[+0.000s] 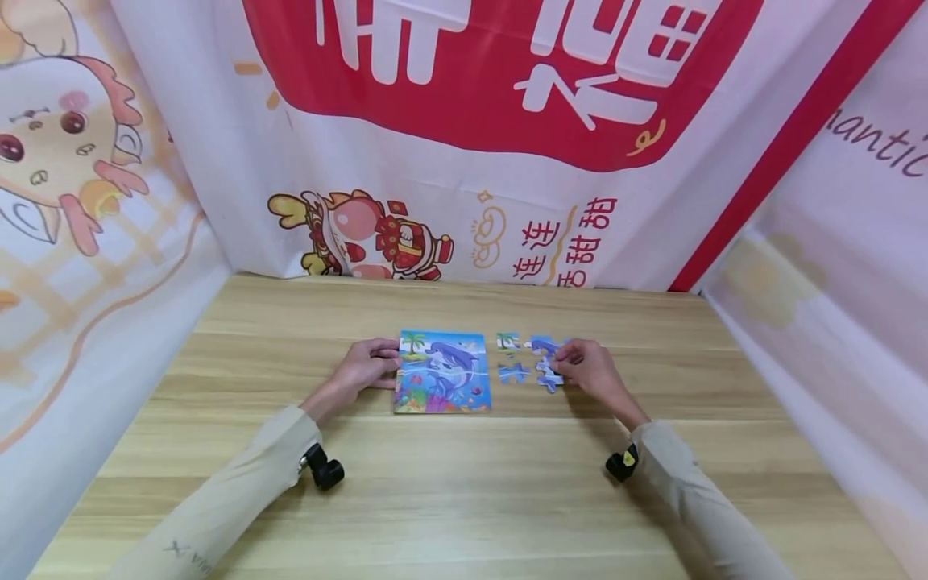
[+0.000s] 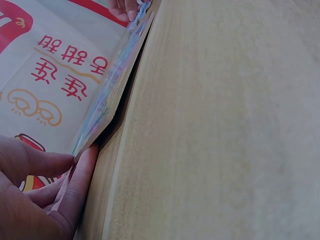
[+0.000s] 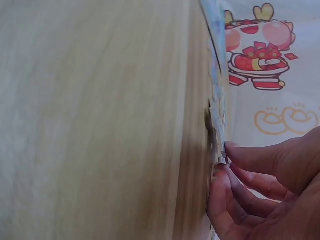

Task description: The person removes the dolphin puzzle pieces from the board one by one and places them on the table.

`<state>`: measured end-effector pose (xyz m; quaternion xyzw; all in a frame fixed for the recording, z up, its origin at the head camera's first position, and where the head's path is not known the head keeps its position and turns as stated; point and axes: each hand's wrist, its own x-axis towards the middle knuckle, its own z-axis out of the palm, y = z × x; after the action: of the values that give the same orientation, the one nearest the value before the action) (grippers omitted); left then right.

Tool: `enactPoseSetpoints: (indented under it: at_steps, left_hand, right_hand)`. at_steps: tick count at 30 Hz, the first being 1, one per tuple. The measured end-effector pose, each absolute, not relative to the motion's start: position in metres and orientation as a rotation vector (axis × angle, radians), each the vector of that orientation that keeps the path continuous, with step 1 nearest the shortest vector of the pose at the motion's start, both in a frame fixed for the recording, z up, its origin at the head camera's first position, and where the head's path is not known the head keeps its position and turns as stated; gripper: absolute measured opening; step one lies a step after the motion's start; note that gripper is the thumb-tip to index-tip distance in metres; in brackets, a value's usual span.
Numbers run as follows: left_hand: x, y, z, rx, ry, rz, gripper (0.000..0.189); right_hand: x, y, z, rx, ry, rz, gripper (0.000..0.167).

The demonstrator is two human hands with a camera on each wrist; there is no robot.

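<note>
A small puzzle board (image 1: 442,372) with a dolphin picture lies on the wooden table (image 1: 464,491). My left hand (image 1: 373,362) holds its left edge; in the left wrist view thumb and forefinger (image 2: 82,175) meet at the corner of the board (image 2: 107,95), which stands slightly off the wood. Loose blue pieces (image 1: 513,372) lie just right of the board. My right hand (image 1: 590,369) is among them and pinches one puzzle piece (image 1: 549,379). In the right wrist view that piece (image 3: 219,150) sits edge-on between thumb and fingertips (image 3: 240,150).
Printed cloth banners (image 1: 464,121) close off the table at the back, left and right. Two more loose pieces (image 1: 507,341) lie behind the right hand. A black camera mount (image 1: 324,469) sits on each wrist. Bare wood stretches toward the near edge.
</note>
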<state>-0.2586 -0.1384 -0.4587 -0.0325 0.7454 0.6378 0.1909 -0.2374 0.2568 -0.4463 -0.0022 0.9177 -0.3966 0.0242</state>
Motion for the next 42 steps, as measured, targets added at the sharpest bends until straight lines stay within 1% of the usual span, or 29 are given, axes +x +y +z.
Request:
enactPoseSetpoints:
  at_steps: [11, 17, 23, 30, 37, 42]
  left_hand:
    - [-0.259, -0.138, -0.462, -0.081, 2.119, 1.792, 0.052]
    - [-0.259, -0.138, -0.463, -0.088, 2.119, 1.794, 0.051]
    - [-0.261, -0.137, -0.463, -0.083, 2.117, 1.797, 0.051]
    - [-0.261, -0.142, -0.462, -0.093, 2.132, 1.771, 0.051]
    - [-0.261, -0.142, -0.460, -0.083, 2.136, 1.756, 0.051]
    - [-0.261, -0.141, -0.460, -0.090, 2.128, 1.746, 0.050]
  right_hand:
    - [-0.235, 0.256, -0.451, -0.114, 2.939, -1.171, 0.012]
    - [-0.235, 0.250, -0.445, -0.151, 2.943, -1.204, 0.011]
    - [-0.236, 0.233, -0.436, -0.212, 2.906, -1.232, 0.012]
    - [-0.233, 0.202, -0.429, -0.345, 2.780, -1.249, 0.022]
    - [-0.241, 0.174, -0.429, -0.503, 2.737, -1.188, 0.032]
    - [-0.246, 0.158, -0.435, -0.554, 2.706, -1.080, 0.049]
